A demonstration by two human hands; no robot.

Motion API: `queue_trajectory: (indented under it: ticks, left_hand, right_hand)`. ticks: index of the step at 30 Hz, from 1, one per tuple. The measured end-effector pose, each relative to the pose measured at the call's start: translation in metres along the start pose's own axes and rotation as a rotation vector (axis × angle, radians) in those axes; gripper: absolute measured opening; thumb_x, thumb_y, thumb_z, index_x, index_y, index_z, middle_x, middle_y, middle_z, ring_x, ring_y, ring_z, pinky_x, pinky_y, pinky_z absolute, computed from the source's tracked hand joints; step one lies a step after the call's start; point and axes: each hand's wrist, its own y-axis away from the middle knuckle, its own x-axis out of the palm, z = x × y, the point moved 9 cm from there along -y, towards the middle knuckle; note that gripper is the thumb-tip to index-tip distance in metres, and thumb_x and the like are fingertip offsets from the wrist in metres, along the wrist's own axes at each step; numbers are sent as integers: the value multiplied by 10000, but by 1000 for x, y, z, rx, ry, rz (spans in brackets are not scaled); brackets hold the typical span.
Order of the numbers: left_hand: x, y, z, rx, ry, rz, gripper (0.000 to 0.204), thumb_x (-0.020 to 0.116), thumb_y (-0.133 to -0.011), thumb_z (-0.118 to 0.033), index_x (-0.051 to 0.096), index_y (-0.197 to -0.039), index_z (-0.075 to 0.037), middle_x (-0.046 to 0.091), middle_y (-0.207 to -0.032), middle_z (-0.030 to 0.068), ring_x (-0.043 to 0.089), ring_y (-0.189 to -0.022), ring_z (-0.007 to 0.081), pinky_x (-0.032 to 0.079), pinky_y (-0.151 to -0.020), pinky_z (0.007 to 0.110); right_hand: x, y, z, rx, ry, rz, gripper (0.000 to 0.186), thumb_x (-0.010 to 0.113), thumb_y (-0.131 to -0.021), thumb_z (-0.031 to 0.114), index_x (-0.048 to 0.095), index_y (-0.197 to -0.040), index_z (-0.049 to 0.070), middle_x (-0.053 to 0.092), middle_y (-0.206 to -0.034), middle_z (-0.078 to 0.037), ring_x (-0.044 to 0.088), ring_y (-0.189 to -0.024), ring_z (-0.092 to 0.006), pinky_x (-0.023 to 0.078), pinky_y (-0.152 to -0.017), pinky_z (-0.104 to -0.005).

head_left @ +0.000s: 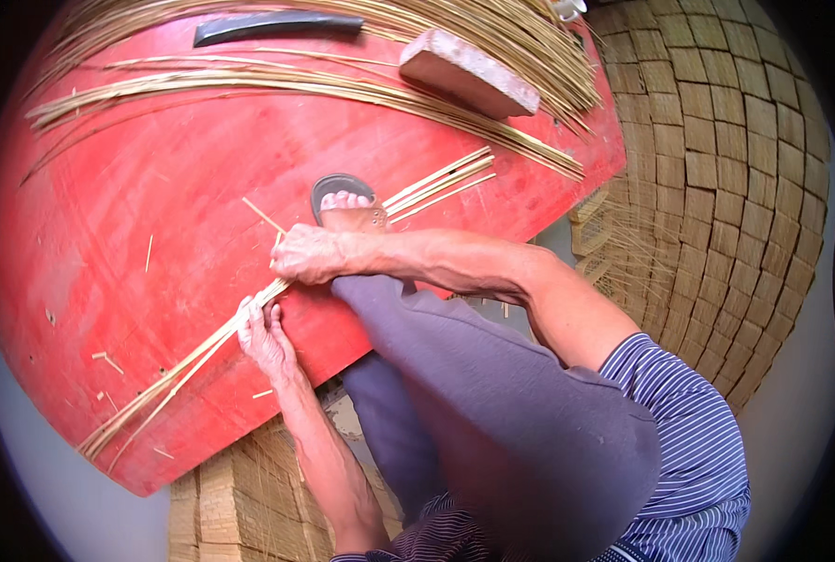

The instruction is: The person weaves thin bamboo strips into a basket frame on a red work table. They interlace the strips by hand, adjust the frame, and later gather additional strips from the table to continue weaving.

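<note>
A slim bundle of pale straw-like strips (188, 367) runs diagonally across the red board (155, 309). My left hand (268, 339) curls around this bundle at its middle. Just above and to the right, my right hand (307, 255) is closed in a fist, with one thin strip (264, 214) sticking out past its knuckles toward the upper left. What else lies inside that fist is hidden. My sandalled foot (350, 208) rests on the board by the right hand, and the bundle's other ends (446, 180) come out beyond it.
Along the board's far side lie long strips (249, 80), a reddish brick (469, 77) resting on some of them, and a dark curved piece (279, 28). Short scraps (108, 362) are scattered at left. Stacked straw-coloured blocks (727, 187) rise at right; more (230, 506) stand below the board.
</note>
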Motion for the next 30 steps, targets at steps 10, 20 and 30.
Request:
queue_trajectory:
  ticks: [10,20,30]
  left_hand:
    - [-3,-2,0,-15,11,6,252,651,-983,-113,600,-1202,2,716,-1067,142,724,-938,237,584,-812,338]
    - [-5,4,1,41,-48,-81,318,606,-957,-11,542,-1262,53,678,-1091,163,708,-972,309,599,-825,395]
    - [0,33,9,-74,-15,-275,231,669,-956,-104,584,-1133,17,712,-962,148,708,-760,201,578,-659,268]
  right_hand:
    - [-10,6,17,-10,57,-33,165,652,-734,149,679,-732,-14,676,-667,-199,719,-650,-344,551,-524,-443]
    - [-15,28,24,-214,50,-310,78,596,-831,157,559,-832,88,576,-793,-65,618,-736,-237,493,-608,-376]
    - [6,-3,-10,-31,-96,117,200,582,-779,62,565,-976,32,638,-882,-168,662,-808,-403,530,-665,-517]
